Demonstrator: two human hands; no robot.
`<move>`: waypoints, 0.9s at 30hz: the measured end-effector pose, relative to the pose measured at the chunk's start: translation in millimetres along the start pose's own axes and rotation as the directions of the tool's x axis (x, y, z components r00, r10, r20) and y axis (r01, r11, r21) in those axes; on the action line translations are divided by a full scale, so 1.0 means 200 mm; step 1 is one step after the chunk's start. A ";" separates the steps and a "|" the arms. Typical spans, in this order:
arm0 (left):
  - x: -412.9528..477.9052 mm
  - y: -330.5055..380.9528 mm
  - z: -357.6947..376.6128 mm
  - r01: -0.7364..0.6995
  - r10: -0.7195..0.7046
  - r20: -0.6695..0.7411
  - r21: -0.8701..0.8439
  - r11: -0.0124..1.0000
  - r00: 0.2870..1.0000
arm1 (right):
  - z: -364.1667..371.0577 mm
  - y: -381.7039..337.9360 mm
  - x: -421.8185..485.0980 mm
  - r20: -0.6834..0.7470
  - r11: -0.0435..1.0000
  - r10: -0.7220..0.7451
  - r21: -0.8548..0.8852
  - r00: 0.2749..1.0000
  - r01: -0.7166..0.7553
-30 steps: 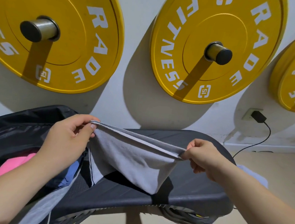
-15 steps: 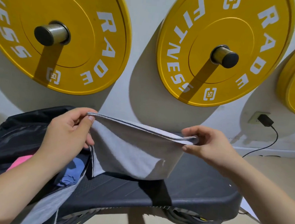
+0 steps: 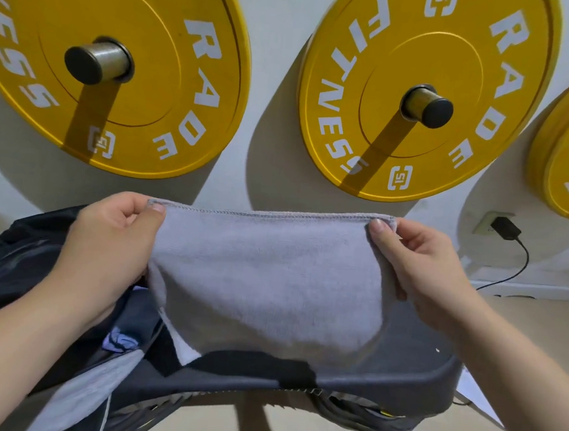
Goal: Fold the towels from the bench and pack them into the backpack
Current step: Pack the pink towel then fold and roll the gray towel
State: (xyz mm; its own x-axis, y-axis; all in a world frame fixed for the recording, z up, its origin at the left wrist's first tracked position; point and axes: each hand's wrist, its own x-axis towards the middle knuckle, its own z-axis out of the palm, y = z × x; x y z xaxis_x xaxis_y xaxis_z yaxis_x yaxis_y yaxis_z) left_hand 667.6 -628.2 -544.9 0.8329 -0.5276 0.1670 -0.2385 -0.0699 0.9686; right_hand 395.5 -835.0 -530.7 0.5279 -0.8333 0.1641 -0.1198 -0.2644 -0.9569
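Grey, soft-piled cloth sits between thumb and curled fingers on both sides. The left hand [image 3: 108,248] pinches the top left corner of a small grey terry towel [image 3: 267,282], and the right hand [image 3: 422,272] pinches the top right corner. Each thumb lies on the near face just under the stitched hem. That hem is pulled nearly level between the two hands, and the rest of the towel hangs below it in a rounded sag.

The towel is held up in the air over a dark grey padded bench [image 3: 410,374] and throws a dark shadow on the pad. Whether its lower edge touches the pad cannot be told.

On the left end of the bench, under the left forearm, lies a black fabric backpack [image 3: 14,260]. Its mouth is open and a bit of blue cloth [image 3: 120,343] shows inside. A pale grey strip of fabric [image 3: 88,401] runs down at the lower left.

Behind stands a white wall [image 3: 274,77] carrying yellow weight plates [image 3: 148,31] with white lettering, hung on metal pegs [image 3: 97,61]. Three plates are in view, the rightmost cut off by the frame. Low on the right a black plug [image 3: 505,228] sits in a wall socket — its cable drops towards the beige floor [image 3: 543,313].
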 end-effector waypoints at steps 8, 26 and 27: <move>0.08 -0.15 0.13 0.135 -0.147 0.120 0.102 0.986 0.982 | 0.09 0.16 0.12 -0.140 0.984 0.167 -0.040 0.976 -0.174; -0.07 -0.63 0.09 0.122 -0.404 0.432 0.547 0.828 0.806 | 0.06 0.58 -0.05 0.259 0.804 0.438 -0.542 0.861 -0.245; -0.09 -0.68 0.07 0.086 -0.434 0.475 0.593 0.801 0.766 | 0.07 0.61 -0.07 0.318 0.741 0.492 -0.641 0.811 -0.198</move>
State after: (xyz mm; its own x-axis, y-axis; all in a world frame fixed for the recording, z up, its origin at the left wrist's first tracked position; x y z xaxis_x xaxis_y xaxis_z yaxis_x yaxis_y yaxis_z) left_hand 678.7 -620.6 -681.5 0.5038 -0.7759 -0.3796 -0.4155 -0.6030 0.6810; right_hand 384.2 -848.3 -652.5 0.6363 -0.6512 -0.4137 -0.7327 -0.3423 -0.5882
